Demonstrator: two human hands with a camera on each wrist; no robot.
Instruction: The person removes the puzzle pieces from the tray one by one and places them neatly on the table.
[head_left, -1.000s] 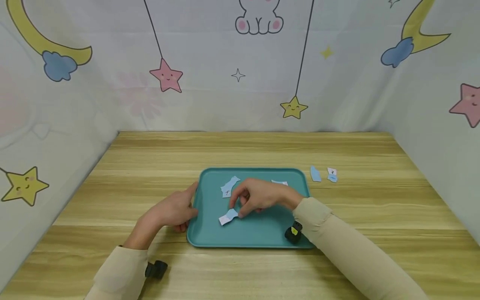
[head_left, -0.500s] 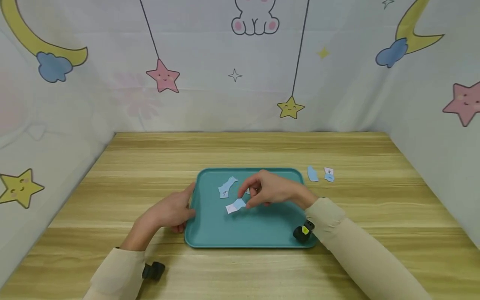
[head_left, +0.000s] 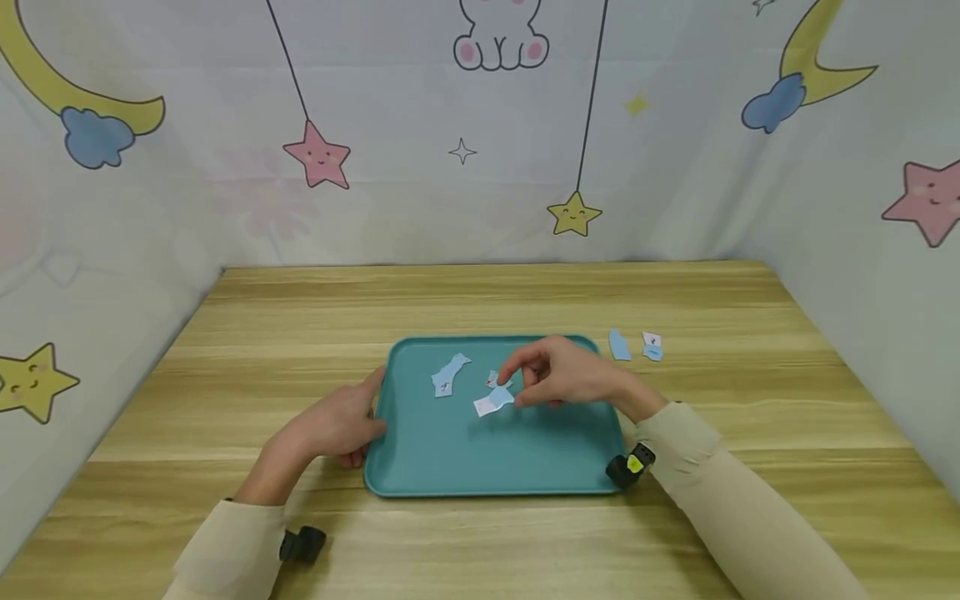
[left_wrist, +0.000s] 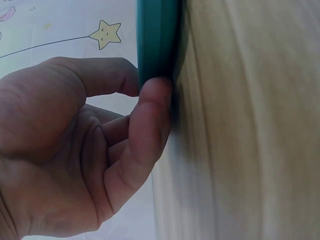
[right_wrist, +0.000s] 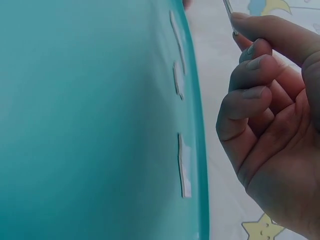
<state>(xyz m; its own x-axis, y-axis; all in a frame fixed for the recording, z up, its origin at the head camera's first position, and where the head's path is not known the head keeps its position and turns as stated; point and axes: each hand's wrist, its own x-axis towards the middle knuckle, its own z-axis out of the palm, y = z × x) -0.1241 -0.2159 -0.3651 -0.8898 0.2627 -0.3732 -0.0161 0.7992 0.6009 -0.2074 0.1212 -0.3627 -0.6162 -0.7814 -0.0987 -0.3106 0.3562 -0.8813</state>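
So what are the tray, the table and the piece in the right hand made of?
Tray: probably plastic, smooth with a soft sheen, one even teal colour.
Table: wood or a wood-look sheet, judging by its streaky grain; I can't tell which.
Piece in the right hand: likely printed card, since it's thin, flat and pale-edged.

The person wears a long left sleeve of beige cloth [head_left: 225, 554] and a long right sleeve of the same cloth [head_left: 750, 517]. The right cuff [head_left: 678, 437] is gathered in soft wrinkles. A small black rounded device [head_left: 303, 545] is beside the left sleeve; a similar black device [head_left: 622, 472] with a yellow-green mark [head_left: 635, 463] is at the right cuff. The left hand [head_left: 337, 421] and right hand [head_left: 573, 372] are bare.
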